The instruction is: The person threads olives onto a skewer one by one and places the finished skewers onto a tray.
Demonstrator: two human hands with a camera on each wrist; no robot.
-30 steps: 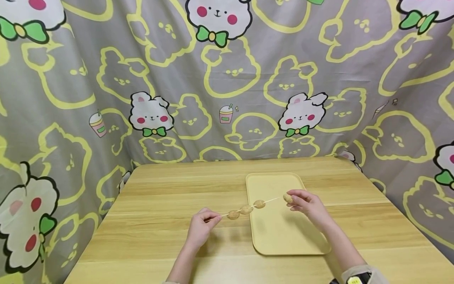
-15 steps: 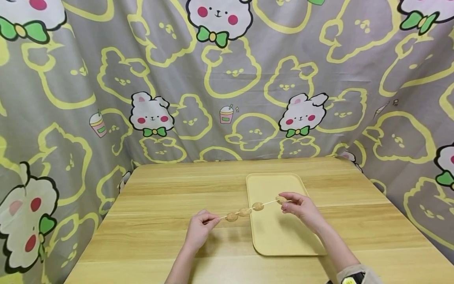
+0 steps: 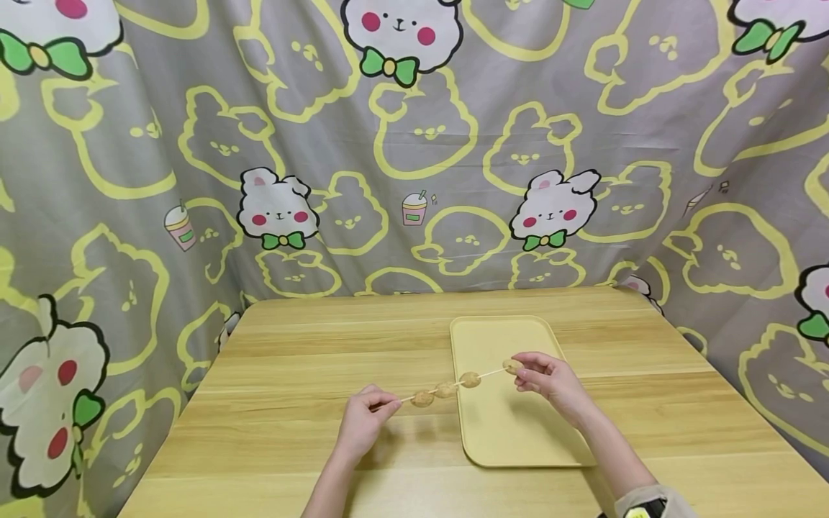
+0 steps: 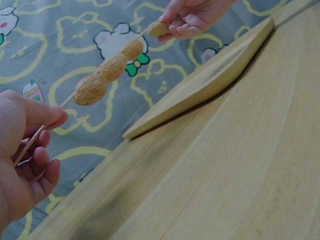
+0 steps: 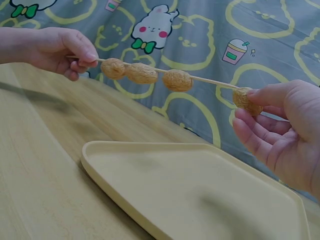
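My left hand (image 3: 364,424) pinches a thin wooden skewer (image 5: 214,81) near its left end and holds it in the air, almost level. Three browned, wrinkled balls (image 5: 177,80) are threaded along the skewer, the two nearest my left hand close together. At the other end my right hand (image 3: 555,385) pinches a fourth ball (image 5: 248,101) between thumb and fingers, right at the skewer's tip. A stretch of bare stick shows between it and the third ball. In the left wrist view the left end of the skewer (image 4: 30,143) runs back across the curled fingers.
A pale yellow rectangular tray (image 3: 518,432) lies on the wooden table (image 3: 311,345), beneath my right hand and the skewer's right half. Behind the table hangs a grey curtain (image 3: 453,244) with cartoon prints.
My right hand has moved left with its ball, bringing it from apart to the skewer's tip. My left hand keeps its grip, and the skewer has dipped slightly.
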